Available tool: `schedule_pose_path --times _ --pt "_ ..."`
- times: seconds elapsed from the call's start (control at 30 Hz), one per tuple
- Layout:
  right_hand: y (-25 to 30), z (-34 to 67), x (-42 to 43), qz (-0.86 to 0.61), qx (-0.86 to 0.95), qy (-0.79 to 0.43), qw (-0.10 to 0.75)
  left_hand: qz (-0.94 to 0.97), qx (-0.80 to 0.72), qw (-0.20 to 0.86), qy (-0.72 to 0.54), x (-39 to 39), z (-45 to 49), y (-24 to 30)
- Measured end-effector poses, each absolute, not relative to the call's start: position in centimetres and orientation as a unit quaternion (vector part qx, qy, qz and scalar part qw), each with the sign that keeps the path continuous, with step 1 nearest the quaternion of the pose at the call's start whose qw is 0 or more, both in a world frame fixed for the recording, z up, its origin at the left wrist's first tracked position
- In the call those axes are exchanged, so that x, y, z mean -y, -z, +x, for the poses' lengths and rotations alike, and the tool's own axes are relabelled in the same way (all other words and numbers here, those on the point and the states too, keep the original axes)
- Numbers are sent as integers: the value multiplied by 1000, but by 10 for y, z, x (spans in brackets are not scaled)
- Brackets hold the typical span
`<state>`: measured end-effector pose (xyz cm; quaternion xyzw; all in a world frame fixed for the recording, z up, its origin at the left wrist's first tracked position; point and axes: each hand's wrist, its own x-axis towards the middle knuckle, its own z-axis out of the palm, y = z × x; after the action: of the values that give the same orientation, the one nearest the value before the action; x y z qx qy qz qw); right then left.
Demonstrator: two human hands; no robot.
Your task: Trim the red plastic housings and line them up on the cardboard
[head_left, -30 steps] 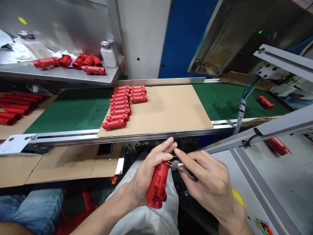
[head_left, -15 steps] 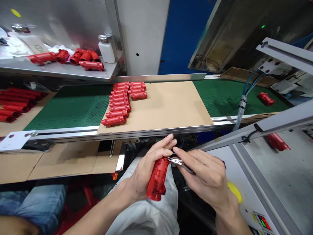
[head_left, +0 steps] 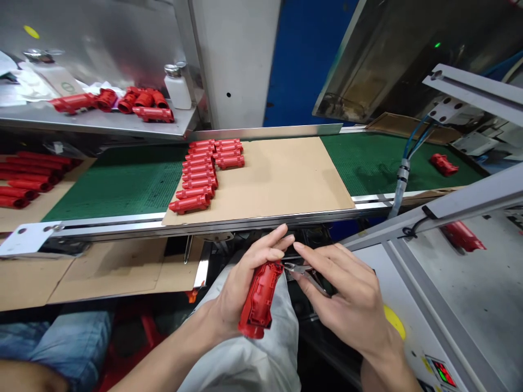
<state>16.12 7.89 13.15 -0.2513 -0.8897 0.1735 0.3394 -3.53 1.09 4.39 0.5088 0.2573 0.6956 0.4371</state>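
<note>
Left hand (head_left: 241, 280) clasps red housing (head_left: 258, 302), held above the lap (head_left: 253, 365). Nippers (head_left: 303, 270) meet the housing's upper end, pinched in right hand (head_left: 351, 305). Risk: blades sit beside left fingertips; a slip may nick skin or gouge plastic

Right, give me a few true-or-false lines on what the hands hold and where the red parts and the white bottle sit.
1. The left hand grips a red housing. True.
2. The right hand is empty. False: it holds small metal cutters, their tip at the housing's upper end.
3. Rows of red parts lie on a cardboard sheet. True.
4. The white bottle stands on the cardboard sheet. False: it stands on the steel shelf, beside a loose pile of red parts.
5. A single red part lies on the green belt, far right. True.
</note>
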Motion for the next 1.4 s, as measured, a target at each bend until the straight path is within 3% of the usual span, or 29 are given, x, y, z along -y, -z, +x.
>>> schedule_pose_path --times 0.3,1.4 --pt "-141 161 -75 -238 921 -101 291 541 -293 434 -658 -5 -39 -46" --pt "-131 167 -57 -260 920 -63 288 598 -272 379 -652 3 -38 -41"
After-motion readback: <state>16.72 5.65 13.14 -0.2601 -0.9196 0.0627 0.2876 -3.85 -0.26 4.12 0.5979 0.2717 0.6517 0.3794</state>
